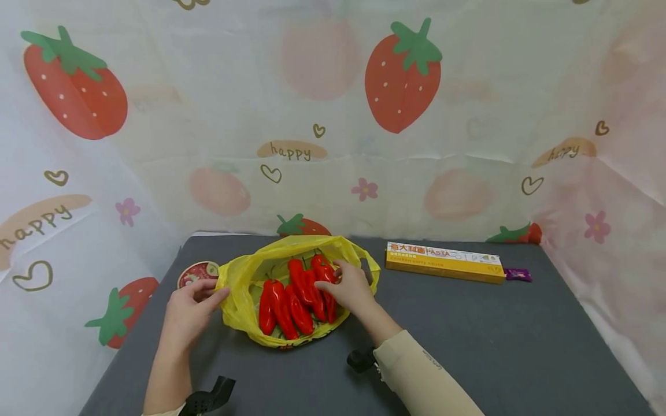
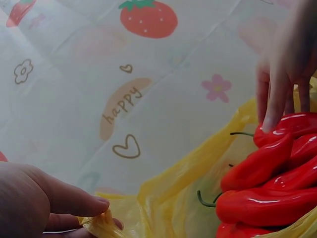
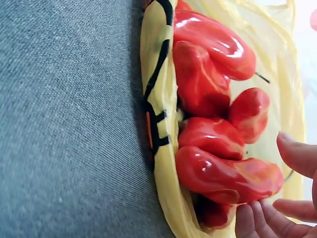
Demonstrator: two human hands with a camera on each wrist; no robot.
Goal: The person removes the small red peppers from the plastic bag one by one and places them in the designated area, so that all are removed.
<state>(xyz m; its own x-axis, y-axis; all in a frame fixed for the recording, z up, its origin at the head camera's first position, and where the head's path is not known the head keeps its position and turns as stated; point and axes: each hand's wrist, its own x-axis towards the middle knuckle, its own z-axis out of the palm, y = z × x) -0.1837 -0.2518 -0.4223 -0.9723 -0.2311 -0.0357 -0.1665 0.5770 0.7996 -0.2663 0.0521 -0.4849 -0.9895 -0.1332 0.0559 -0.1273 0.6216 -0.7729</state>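
Observation:
A yellow plastic bag (image 1: 236, 309) lies with its mouth spread wide on the dark table, several glossy red peppers (image 1: 281, 310) inside it. At the bag's left edge, my left hand (image 1: 188, 309) pinches a bunched bit of the plastic between thumb and fingers, as the left wrist view shows. My right hand (image 1: 352, 287) reaches into the bag from the right. Its fingers (image 3: 260, 218) touch the side of one red pepper (image 3: 230, 173), while the thumb stands apart from it. Green stems (image 2: 205, 200) show on some peppers.
Behind my left hand sits a round red item (image 1: 198, 274), partly hidden by the bag. A yellow and white pasta box (image 1: 444, 263) lies at the back right, with a small purple packet (image 1: 518, 275) at its end. A strawberry-printed cloth (image 1: 333, 115) hangs behind the table.

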